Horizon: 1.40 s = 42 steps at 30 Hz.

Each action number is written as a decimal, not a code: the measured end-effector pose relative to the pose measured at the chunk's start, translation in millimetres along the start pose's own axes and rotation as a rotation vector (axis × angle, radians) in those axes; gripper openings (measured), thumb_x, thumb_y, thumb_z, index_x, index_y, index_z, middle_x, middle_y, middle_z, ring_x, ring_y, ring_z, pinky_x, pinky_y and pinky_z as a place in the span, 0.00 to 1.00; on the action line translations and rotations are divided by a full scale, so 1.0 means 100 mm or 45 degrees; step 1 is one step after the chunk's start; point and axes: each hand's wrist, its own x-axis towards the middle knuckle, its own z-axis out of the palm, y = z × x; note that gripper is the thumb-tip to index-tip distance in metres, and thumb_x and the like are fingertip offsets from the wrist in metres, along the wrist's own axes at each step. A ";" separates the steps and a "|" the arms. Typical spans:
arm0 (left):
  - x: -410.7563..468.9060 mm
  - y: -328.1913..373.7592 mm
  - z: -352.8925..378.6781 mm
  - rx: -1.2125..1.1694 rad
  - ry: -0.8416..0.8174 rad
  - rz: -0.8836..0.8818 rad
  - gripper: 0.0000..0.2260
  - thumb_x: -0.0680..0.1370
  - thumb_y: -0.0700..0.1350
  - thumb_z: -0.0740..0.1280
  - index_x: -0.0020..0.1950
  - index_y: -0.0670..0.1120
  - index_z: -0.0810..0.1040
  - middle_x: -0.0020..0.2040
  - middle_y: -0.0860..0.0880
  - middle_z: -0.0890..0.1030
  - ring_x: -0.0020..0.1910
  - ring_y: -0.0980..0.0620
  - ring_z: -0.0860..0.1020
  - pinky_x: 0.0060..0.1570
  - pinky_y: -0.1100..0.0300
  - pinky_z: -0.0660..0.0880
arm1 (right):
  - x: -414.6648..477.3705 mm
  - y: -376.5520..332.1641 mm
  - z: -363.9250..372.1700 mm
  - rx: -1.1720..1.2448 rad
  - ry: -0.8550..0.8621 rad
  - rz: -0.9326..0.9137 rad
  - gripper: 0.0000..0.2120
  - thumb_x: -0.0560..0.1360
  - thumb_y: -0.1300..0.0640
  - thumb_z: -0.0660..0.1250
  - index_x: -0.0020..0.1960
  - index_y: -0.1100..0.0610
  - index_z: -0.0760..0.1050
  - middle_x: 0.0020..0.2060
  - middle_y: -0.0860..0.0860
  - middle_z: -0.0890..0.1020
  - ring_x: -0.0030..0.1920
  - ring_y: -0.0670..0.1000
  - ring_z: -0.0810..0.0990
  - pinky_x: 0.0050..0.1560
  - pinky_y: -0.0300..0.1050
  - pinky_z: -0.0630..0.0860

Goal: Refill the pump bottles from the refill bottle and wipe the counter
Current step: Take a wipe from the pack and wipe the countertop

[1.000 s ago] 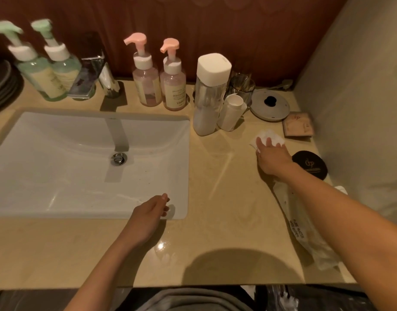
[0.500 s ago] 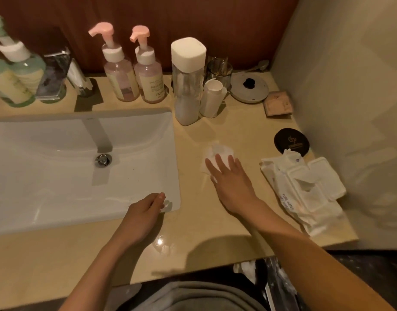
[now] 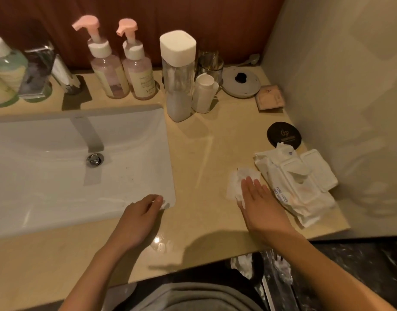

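Right hand (image 3: pixel 260 205) flat, fingers straight, presses wipe (image 3: pixel 236 185) to desk (image 3: pixel 204 153) near right edge, beside wipe pack (image 3: pixel 305 182) | left hand (image 3: pixel 139 218) loosely curled, empty, on sink (image 3: pixel 168 176) corner, likely bracing | pump bottles (image 3: pixel 110 79) along back edge, clear of wiping.

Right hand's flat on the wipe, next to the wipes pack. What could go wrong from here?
1. The right hand presses the wipe right beside the wet-wipes pack, which lies near the front edge of the counter. A rightward sweep could shove it off.
2. A sweep toward the back could knock over the small white bottle that stands against the tall white-capped bottle.
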 end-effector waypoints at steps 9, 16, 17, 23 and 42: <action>-0.01 0.02 -0.01 -0.017 -0.009 -0.011 0.13 0.82 0.51 0.55 0.58 0.52 0.77 0.50 0.54 0.80 0.50 0.56 0.74 0.44 0.71 0.64 | 1.02 0.00 -0.21 -0.004 -0.129 0.302 0.29 0.83 0.51 0.42 0.73 0.71 0.42 0.74 0.67 0.48 0.74 0.66 0.47 0.73 0.56 0.47; -0.02 0.00 -0.03 0.035 -0.029 0.009 0.15 0.82 0.52 0.55 0.61 0.50 0.77 0.56 0.52 0.80 0.54 0.54 0.74 0.53 0.61 0.66 | 1.13 0.13 -0.40 -0.030 -0.164 0.273 0.28 0.79 0.64 0.53 0.74 0.68 0.45 0.74 0.63 0.52 0.74 0.62 0.54 0.70 0.52 0.58; -0.03 0.00 -0.02 0.056 -0.036 0.011 0.15 0.82 0.52 0.55 0.62 0.50 0.77 0.57 0.52 0.79 0.56 0.52 0.74 0.56 0.59 0.66 | 1.06 0.12 -0.38 -0.058 -0.129 0.239 0.27 0.79 0.65 0.53 0.74 0.68 0.47 0.74 0.63 0.54 0.73 0.62 0.57 0.69 0.51 0.60; -0.04 0.00 -0.03 0.172 -0.069 0.045 0.17 0.82 0.53 0.52 0.62 0.51 0.76 0.59 0.52 0.79 0.61 0.47 0.74 0.70 0.46 0.60 | 0.39 -0.07 0.00 -0.083 0.137 0.010 0.25 0.76 0.65 0.60 0.71 0.70 0.59 0.68 0.67 0.66 0.67 0.65 0.68 0.65 0.54 0.67; -0.02 -0.04 -0.11 0.237 -0.187 0.135 0.24 0.81 0.54 0.56 0.34 0.36 0.70 0.26 0.46 0.69 0.24 0.57 0.64 0.27 0.67 0.61 | -0.87 0.11 0.44 0.133 0.320 0.126 0.27 0.66 0.72 0.64 0.66 0.68 0.68 0.64 0.62 0.73 0.64 0.60 0.74 0.72 0.47 0.49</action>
